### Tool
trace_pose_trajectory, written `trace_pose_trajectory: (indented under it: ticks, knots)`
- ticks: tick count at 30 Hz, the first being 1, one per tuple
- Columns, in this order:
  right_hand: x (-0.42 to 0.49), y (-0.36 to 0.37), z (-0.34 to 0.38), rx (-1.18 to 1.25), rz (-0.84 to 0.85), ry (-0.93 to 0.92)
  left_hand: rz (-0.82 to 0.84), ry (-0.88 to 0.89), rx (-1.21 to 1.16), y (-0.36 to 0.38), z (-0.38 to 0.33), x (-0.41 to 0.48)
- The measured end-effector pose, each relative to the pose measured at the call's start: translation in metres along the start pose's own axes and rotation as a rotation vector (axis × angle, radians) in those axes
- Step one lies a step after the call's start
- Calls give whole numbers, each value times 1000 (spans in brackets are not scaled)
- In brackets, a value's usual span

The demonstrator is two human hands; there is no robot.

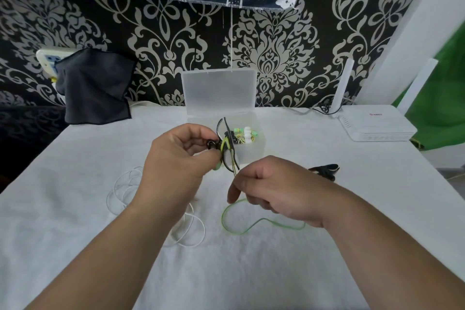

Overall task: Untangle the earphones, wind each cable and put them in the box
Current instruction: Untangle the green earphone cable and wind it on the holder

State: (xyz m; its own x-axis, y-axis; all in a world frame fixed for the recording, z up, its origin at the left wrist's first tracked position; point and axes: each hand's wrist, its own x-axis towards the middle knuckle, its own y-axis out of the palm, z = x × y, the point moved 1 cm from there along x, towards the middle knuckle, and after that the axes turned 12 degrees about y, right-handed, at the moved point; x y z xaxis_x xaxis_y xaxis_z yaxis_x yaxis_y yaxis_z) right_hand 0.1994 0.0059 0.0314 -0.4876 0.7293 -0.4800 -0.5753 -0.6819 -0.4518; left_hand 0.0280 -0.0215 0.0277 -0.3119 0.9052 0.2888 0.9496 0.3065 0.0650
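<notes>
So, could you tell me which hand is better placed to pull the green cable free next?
Probably the right hand: it pinches the green cable just below the tangle, with the slack lying under it. The left hand grips the tangle.

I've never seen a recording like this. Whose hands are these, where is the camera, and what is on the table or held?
No machine here: a person works with bare hands, filmed by one wide-angle camera worn on the head, looking down. The left hand grips a tangle of black and green earphone cable. The right hand pinches the green cable, which loops onto the white table. A white cable lies by the left forearm. Behind the hands stands a clear box, lid open, earbuds inside. A white router sits at the right.
</notes>
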Motion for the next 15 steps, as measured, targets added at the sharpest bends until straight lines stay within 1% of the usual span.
trace_pose_trajectory:
  ticks: [2, 4, 6, 8, 10, 11, 13, 15]
  knots:
    - [-3, -2, 2, 14, 37, -16, -9, -19, 47, -1, 0, 0]
    - [-6, -4, 4, 33, 45, -54, 9, -8, 165, -1, 0, -1]
    - [-9, -8, 6, 64, 28, -94, 59, 65, 362, -2, -1, -2]
    - [-13, -13, 10, 100, -9, -135, 152, 149, 565, 0, -2, -4]
    - [-17, -18, 12, 97, -102, -183, 248, 196, 686, 1, -2, -7]
    - [-17, -21, 13, 81, -177, -202, 290, 209, 714, 2, -2, -9]
    - [-17, -27, 12, 40, -363, -219, 346, 213, 707, 4, -2, -11]
    - [-14, -31, 9, 19, -527, -215, 370, 182, 636, 7, -4, -12]
